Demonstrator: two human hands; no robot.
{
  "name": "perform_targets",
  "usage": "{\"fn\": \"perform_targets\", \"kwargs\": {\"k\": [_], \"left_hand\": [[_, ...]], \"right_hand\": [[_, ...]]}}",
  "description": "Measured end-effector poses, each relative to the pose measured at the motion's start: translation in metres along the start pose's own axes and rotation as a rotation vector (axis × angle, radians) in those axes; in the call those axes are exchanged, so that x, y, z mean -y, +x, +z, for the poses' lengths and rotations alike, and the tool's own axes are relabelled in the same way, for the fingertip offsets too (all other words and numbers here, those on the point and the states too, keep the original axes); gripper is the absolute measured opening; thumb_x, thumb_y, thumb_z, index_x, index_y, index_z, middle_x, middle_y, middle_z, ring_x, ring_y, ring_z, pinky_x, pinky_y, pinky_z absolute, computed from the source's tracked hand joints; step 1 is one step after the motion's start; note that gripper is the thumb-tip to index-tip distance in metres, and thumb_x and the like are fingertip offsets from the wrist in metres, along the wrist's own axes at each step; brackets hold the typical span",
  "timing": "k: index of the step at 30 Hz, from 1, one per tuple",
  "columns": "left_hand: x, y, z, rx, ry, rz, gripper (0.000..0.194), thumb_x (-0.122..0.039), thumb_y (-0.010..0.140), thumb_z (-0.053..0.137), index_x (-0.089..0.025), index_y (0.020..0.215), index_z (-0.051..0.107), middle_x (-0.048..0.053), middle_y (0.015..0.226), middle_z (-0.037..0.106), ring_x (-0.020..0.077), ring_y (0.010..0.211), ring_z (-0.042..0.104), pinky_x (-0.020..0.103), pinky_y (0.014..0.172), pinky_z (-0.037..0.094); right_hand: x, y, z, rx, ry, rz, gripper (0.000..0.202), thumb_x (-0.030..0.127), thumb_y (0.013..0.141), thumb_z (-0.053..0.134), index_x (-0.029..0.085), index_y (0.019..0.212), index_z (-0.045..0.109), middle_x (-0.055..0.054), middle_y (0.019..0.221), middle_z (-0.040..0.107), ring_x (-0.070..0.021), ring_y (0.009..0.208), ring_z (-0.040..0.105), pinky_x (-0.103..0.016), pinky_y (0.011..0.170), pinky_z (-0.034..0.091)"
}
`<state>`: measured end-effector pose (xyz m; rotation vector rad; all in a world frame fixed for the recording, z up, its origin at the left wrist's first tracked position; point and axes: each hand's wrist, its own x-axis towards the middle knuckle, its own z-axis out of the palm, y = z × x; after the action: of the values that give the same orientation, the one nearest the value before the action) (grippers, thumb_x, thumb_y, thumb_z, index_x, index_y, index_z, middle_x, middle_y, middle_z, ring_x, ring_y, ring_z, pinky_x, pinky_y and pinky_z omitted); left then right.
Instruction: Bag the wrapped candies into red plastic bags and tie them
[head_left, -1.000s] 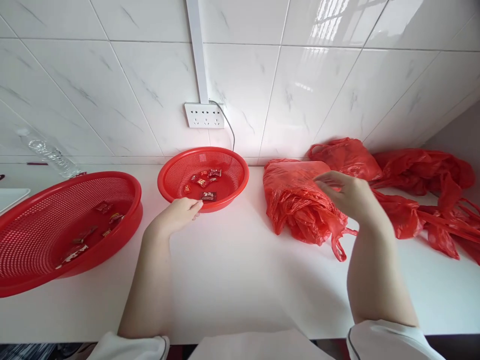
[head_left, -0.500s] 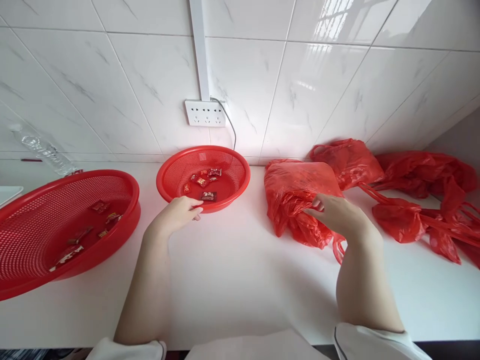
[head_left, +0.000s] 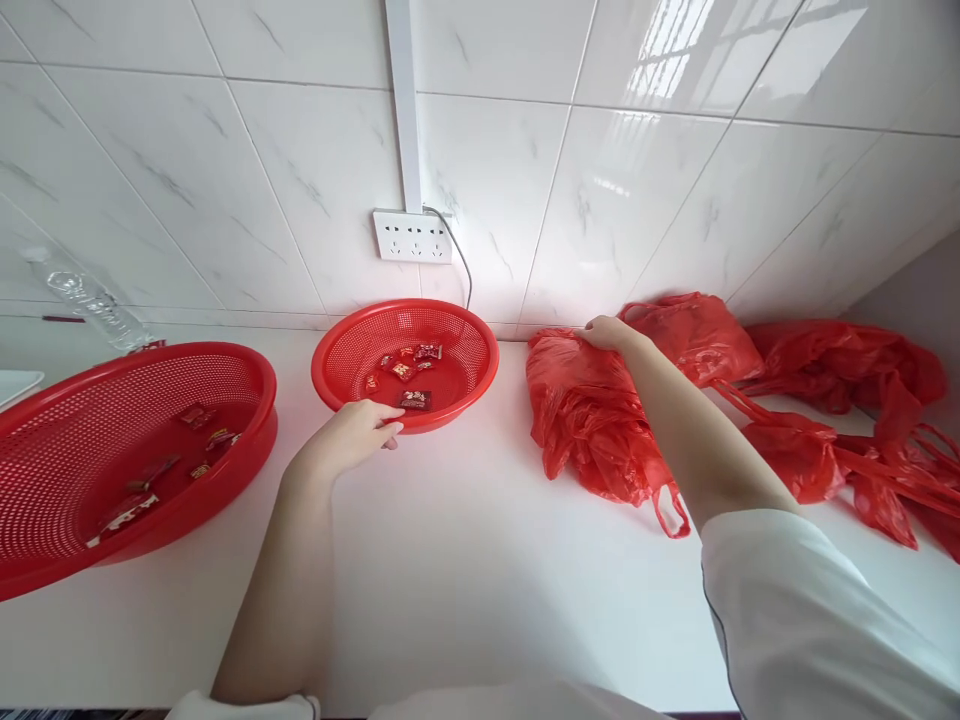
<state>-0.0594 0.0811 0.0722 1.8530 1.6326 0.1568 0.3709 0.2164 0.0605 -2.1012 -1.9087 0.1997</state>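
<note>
Sweets (head_left: 403, 371) already in red perforated basket (head_left: 450, 385), centre frame; left hand (head_left: 349, 440) at near rim, fingers (head_left: 387, 411) slightly parted, hold unclear; right hand (head_left: 606, 333) on still-bunched red plastic bags (head_left: 596, 430), right of centre, opening and grip hidden.

Red basket (head_left: 451, 382), upright, crumpled red bag (head_left: 581, 385)

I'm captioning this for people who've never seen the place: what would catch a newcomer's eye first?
Probably the red: a large mesh basket at far left and a smaller one near the wall, both holding small wrapped pieces. Right of them, crumpled red plastic bags stand out against the white counter. The left hand is at the smaller basket's near rim, the right hand at the bags' far edge.
</note>
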Motion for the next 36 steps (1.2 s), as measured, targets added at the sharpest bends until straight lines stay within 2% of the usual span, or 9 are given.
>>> {"fn": "perform_targets", "kwargs": {"k": [5, 10, 15, 18, 22, 26, 30, 33, 36], "left_hand": [[0.002, 0.0, 0.001, 0.001, -0.009, 0.003, 0.055, -0.047, 0.088, 0.048, -0.021, 0.136, 0.056, 0.006, 0.097, 0.076, 0.0239, 0.106, 0.066, 0.033, 0.085, 0.049], [0.005, 0.002, 0.0, 0.0, -0.007, 0.015, 0.053, -0.047, 0.089, 0.048, -0.022, 0.134, 0.058, 0.006, 0.096, 0.076, 0.0238, 0.103, 0.067, 0.033, 0.083, 0.049], [-0.008, -0.009, 0.002, 0.003, -0.044, 0.101, 0.051, -0.05, 0.086, 0.053, -0.029, 0.132, 0.058, 0.003, 0.093, 0.074, 0.0243, 0.093, 0.068, 0.035, 0.08, 0.05], [-0.032, -0.017, 0.019, -0.062, -0.291, 0.28, 0.054, -0.052, 0.084, 0.06, -0.032, 0.134, 0.054, 0.005, 0.122, 0.066, 0.0238, 0.108, 0.063, 0.037, 0.092, 0.048], [-0.067, -0.016, 0.056, -0.259, -0.783, 0.444, 0.087, -0.04, 0.075, 0.075, -0.035, 0.149, 0.029, 0.007, 0.156, 0.033, 0.0267, 0.138, 0.04, 0.04, 0.105, 0.043], [-0.08, -0.008, 0.076, -0.097, -1.181, 0.45, 0.055, -0.037, 0.082, 0.067, -0.025, 0.133, 0.05, 0.009, 0.134, 0.058, 0.0249, 0.12, 0.058, 0.036, 0.097, 0.049], [-0.076, -0.006, 0.075, -0.129, -1.207, 0.346, 0.035, -0.04, 0.083, 0.067, -0.02, 0.111, 0.062, 0.006, 0.105, 0.069, 0.0176, 0.087, 0.066, 0.026, 0.067, 0.051], [-0.074, -0.007, 0.073, -0.129, -1.052, 0.291, 0.031, -0.046, 0.079, 0.07, -0.021, 0.095, 0.063, 0.0, 0.076, 0.062, 0.0106, 0.06, 0.054, 0.021, 0.046, 0.037], [-0.069, -0.009, 0.067, -0.077, -0.956, 0.275, 0.036, -0.051, 0.073, 0.074, -0.021, 0.079, 0.057, -0.006, 0.059, 0.043, 0.0061, 0.046, 0.033, 0.022, 0.04, 0.025]], "right_hand": [[-0.004, 0.004, 0.009, 0.048, 0.214, 0.131, 0.022, 0.026, 0.084, 0.06, 0.008, 0.073, 0.067, -0.014, 0.083, 0.07, -0.0184, 0.08, 0.064, -0.033, 0.081, 0.046], [0.006, -0.007, -0.012, -0.211, 0.387, 0.083, 0.033, 0.035, 0.088, 0.055, 0.01, 0.106, 0.067, -0.01, 0.094, 0.07, -0.0139, 0.077, 0.062, -0.028, 0.074, 0.049], [0.041, -0.06, -0.045, -0.39, 0.772, -0.134, 0.033, 0.032, 0.075, 0.071, 0.021, 0.106, 0.066, -0.006, 0.097, 0.069, -0.0158, 0.072, 0.065, -0.028, 0.061, 0.054], [0.068, -0.109, -0.049, -0.343, 0.932, -0.271, 0.024, 0.029, 0.078, 0.07, 0.024, 0.101, 0.064, -0.003, 0.095, 0.068, -0.0148, 0.077, 0.067, -0.027, 0.066, 0.055], [0.095, -0.162, -0.033, -0.244, 1.075, -0.313, 0.012, 0.033, 0.083, 0.066, 0.022, 0.088, 0.062, -0.002, 0.086, 0.068, -0.0153, 0.077, 0.066, -0.028, 0.068, 0.055], [0.107, -0.185, -0.014, -0.125, 1.037, -0.244, 0.017, 0.034, 0.089, 0.058, 0.021, 0.093, 0.068, -0.005, 0.102, 0.07, -0.0205, 0.096, 0.066, -0.034, 0.086, 0.053], [0.115, -0.195, -0.008, 0.073, 0.901, -0.292, 0.031, 0.041, 0.095, 0.046, 0.022, 0.103, 0.07, -0.005, 0.109, 0.07, -0.0246, 0.113, 0.061, -0.037, 0.096, 0.048], [0.122, -0.199, -0.006, 0.304, 0.869, -0.401, 0.027, 0.042, 0.09, 0.053, 0.022, 0.1, 0.068, -0.002, 0.092, 0.071, -0.0231, 0.092, 0.066, -0.033, 0.08, 0.053], [0.118, -0.196, -0.005, 0.277, 0.806, -0.349, 0.019, 0.035, 0.088, 0.055, 0.02, 0.084, 0.066, 0.001, 0.081, 0.069, -0.0191, 0.079, 0.065, -0.029, 0.073, 0.052]]}}
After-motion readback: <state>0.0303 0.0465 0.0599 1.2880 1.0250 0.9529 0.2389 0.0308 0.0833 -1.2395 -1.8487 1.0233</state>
